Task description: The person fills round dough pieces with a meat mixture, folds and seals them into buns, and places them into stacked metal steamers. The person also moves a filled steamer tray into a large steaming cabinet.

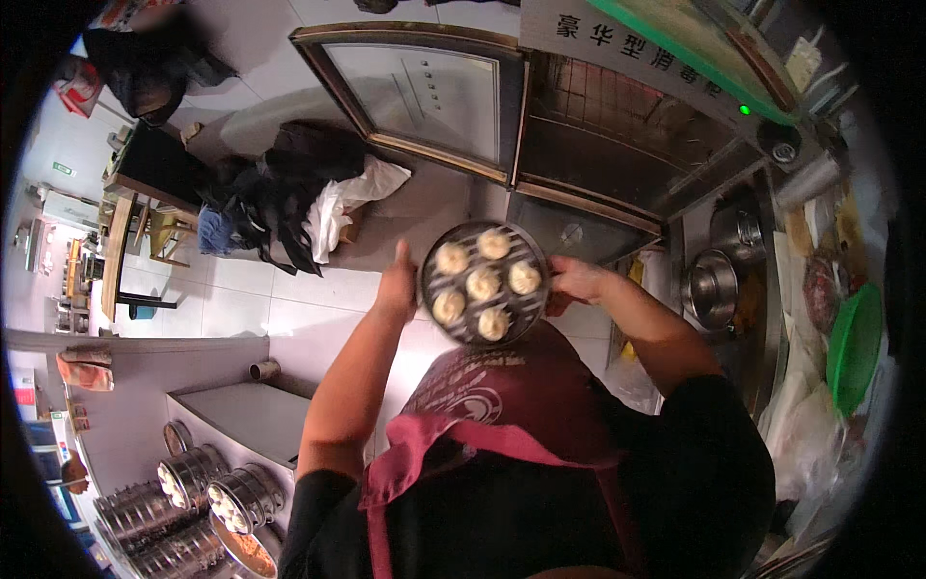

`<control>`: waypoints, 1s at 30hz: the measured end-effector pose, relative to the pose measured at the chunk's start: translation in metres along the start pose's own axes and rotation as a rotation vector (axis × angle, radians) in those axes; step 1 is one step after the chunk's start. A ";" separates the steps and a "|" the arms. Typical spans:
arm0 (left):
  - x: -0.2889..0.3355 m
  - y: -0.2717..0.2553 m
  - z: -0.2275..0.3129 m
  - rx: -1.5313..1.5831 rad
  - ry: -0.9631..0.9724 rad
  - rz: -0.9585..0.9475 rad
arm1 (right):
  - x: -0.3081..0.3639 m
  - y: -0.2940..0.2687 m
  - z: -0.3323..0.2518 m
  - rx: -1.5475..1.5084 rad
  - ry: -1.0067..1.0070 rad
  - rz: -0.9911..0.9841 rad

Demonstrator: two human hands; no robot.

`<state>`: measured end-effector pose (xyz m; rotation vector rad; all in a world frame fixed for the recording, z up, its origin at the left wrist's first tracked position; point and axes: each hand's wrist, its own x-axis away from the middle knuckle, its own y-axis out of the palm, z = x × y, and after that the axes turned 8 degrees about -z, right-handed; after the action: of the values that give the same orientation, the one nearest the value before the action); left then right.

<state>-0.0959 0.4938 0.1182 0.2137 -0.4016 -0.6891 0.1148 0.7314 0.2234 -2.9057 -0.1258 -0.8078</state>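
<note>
Both my hands hold a round metal steamer tray (461,330) in front of my apron. My left hand (395,282) grips its left rim, thumb pointing up, and my right hand (577,283) grips the right rim, with some fingers hidden beneath. Several pale pleated buns (483,283) sit apart on the slatted base, one in the middle and the others around it. The tray looks slightly blurred.
Ahead stands a disinfection cabinet (627,125) with its glass door (415,92) swung out. Dark clothes (280,193) and a white bag (352,203) lie left of it. Steel pots (714,288) and a green basket (855,349) are at right. Stacked steamers (145,511) stand lower left.
</note>
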 end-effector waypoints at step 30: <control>0.394 -0.358 -0.188 0.495 -0.341 0.843 | -0.099 -0.054 0.143 0.599 0.102 1.002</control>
<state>0.0545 -0.0227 -0.0531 0.3630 -0.9191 0.2242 0.0969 0.7998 0.0551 -1.9519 0.8578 -0.5635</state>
